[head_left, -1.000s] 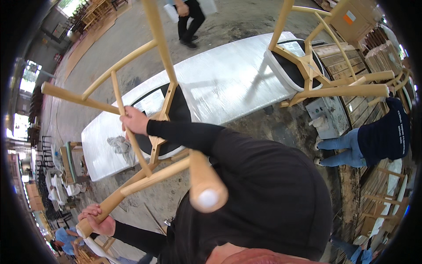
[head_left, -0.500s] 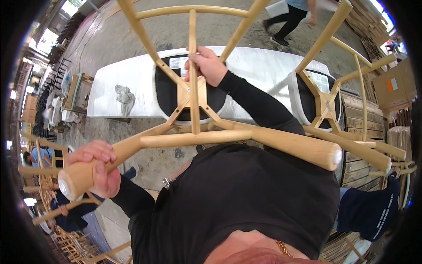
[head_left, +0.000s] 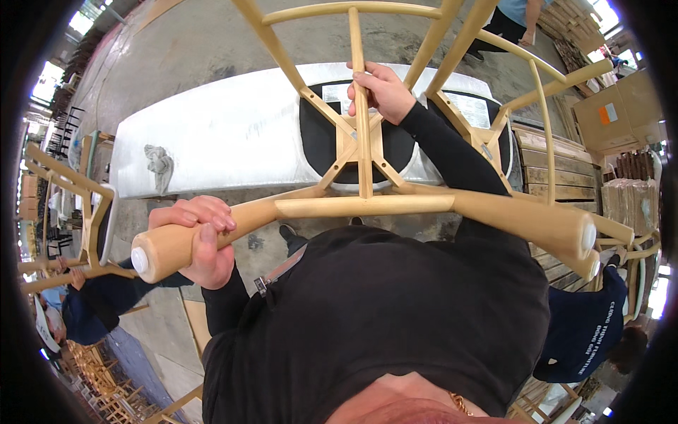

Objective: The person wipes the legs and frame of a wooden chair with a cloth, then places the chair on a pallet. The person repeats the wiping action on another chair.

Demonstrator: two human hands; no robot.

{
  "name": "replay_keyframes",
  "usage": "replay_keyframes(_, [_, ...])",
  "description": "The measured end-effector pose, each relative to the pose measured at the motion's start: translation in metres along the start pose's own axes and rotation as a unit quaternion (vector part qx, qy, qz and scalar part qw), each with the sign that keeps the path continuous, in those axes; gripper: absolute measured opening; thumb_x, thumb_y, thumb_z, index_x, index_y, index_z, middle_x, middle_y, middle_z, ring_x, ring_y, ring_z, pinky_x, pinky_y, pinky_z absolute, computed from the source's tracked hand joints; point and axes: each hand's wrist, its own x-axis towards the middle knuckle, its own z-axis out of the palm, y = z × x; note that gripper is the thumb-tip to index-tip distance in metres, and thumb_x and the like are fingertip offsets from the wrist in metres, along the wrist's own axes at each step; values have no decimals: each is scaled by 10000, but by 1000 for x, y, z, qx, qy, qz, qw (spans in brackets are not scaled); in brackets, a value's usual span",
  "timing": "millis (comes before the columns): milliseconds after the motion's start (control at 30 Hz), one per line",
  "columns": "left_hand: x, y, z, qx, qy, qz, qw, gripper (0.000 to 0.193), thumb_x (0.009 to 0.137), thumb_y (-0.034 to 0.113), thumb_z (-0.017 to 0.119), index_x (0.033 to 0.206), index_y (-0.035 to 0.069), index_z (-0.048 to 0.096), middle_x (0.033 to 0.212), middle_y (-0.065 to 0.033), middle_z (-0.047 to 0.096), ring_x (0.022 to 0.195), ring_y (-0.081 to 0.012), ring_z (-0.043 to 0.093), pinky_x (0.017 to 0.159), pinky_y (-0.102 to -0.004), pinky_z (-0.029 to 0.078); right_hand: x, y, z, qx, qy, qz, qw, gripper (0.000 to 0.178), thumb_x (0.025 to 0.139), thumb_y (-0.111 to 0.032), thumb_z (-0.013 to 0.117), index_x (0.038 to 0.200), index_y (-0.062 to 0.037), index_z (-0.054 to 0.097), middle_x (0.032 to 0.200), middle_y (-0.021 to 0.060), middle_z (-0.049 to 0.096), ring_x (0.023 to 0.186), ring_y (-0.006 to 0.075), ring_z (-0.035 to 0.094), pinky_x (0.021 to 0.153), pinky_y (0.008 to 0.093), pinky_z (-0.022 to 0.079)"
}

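My left hand (head_left: 201,237) gripping a tapered wooden leg (head_left: 258,216), my right hand (head_left: 387,93) gripping a slim round crossbar (head_left: 364,159), white printed label (head_left: 335,92) beyond.

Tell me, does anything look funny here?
The nearest wooden chair is upside down, legs in the air, which looks odd. A grey cloth lies crumpled on the white-covered surface. I see nothing spilled.

The chair frame (head_left: 364,152) is smooth, lightly glossy wood
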Motion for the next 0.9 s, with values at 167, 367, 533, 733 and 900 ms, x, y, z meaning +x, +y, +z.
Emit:
replay_keyframes(167, [3,-7,14,-9,-49,26,998,245,843,9,619,983,70,428,721,-94,579,591,-203,585,642,-369,498,-15,10,-30,67,-58,-28,996,447,1048,-256,449,1439,-49,390,881,90,631,747,208,695,684,291,554])
replay_keyframes(367, [-2,-6,-1,-6,-91,28,995,277,882,120,664,1033,65,439,802,-113,597,674,-221,612,665,-395,500,-8,7,-44,-32,-160,13,987,522,1054,-296,432,1504,-54,328,1037,108,666,975,207,688,826,307,559])
replay_keyframes(533, [10,-3,-9,21,-186,23,982,393,851,96,698,1113,61,407,939,-178,598,793,-304,662,748,-450,557,-54,65,-105,-210,55,187,958,603,990,-377,539,1493,-86,375,1136,58,651,965,180,661,805,288,544])
replay_keyframes(733, [25,-6,-13,-22,-299,47,953,491,730,-44,697,1115,75,417,795,-136,655,646,-264,694,576,-385,598,-148,111,-66,-72,19,498,864,532,972,-334,583,1410,-69,439,1160,91,654,980,171,637,837,336,531])
replay_keyframes(900, [25,-6,-12,-34,-292,42,955,481,675,-49,692,1046,96,422,728,-98,641,590,-237,681,546,-376,595,-142,109,-61,52,65,494,865,333,944,-257,624,1181,-27,575,1003,81,674,792,128,650,680,245,530])
